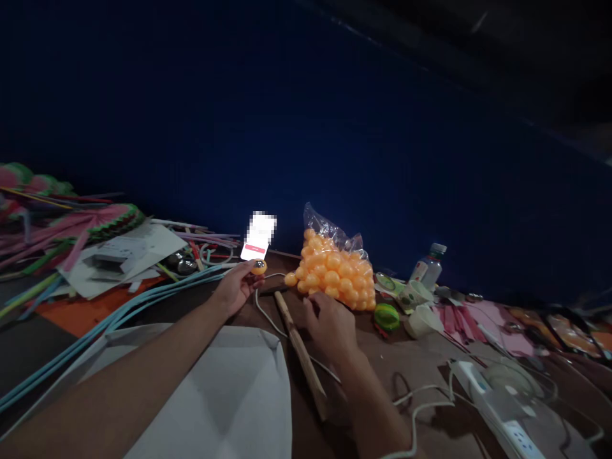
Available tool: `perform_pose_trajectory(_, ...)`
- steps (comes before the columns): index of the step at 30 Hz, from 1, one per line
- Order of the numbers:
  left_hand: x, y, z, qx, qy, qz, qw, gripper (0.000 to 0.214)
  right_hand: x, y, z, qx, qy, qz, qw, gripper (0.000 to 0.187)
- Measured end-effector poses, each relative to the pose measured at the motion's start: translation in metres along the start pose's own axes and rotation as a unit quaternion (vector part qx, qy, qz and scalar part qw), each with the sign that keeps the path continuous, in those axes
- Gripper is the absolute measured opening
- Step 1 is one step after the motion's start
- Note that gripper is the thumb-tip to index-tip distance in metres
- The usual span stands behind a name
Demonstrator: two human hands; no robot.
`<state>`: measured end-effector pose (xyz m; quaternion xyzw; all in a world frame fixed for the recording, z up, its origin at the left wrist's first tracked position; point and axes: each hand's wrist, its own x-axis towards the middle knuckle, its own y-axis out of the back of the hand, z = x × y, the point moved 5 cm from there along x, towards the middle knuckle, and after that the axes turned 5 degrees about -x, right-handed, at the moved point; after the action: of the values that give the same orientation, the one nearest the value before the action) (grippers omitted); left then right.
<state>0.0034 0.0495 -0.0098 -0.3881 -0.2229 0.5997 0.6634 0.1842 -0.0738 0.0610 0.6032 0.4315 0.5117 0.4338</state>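
from the head camera: the left hand (236, 288) pinches a small orange ball (259, 268) at its fingertips, a hold that keeps it from rolling. the right hand (329, 325) sits by the bag of orange balls (337, 271), fingers curled under; whether they grip anything i cannot tell. a wooden stick (301, 350) lies between the hands.

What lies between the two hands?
Head view: a wooden stick and a thin white cable lie between the left hand, which holds an orange ball, and the right hand.
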Motion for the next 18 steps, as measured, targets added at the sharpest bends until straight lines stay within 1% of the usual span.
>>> perform_pose_trajectory(3,0.000,0.000,0.000,0.002,0.003,-0.007,1.000,0.011,0.005,0.007,0.016,-0.022,-0.041,0.016,0.999,0.029)
perform_pose_trajectory(8,-0.003,-0.003,-0.001,0.006,0.007,-0.010,1.000,0.014,0.010,0.008,0.033,-0.062,-0.071,-0.003,0.996,0.027)
perform_pose_trajectory(13,-0.002,-0.002,-0.001,0.011,0.007,-0.012,1.000,0.013,0.010,0.009,0.041,-0.073,-0.073,-0.008,0.995,0.027)
perform_pose_trajectory(18,0.000,-0.001,-0.002,0.014,0.007,-0.013,1.000,0.013,0.010,0.008,0.040,-0.080,-0.075,-0.010,0.994,0.027)
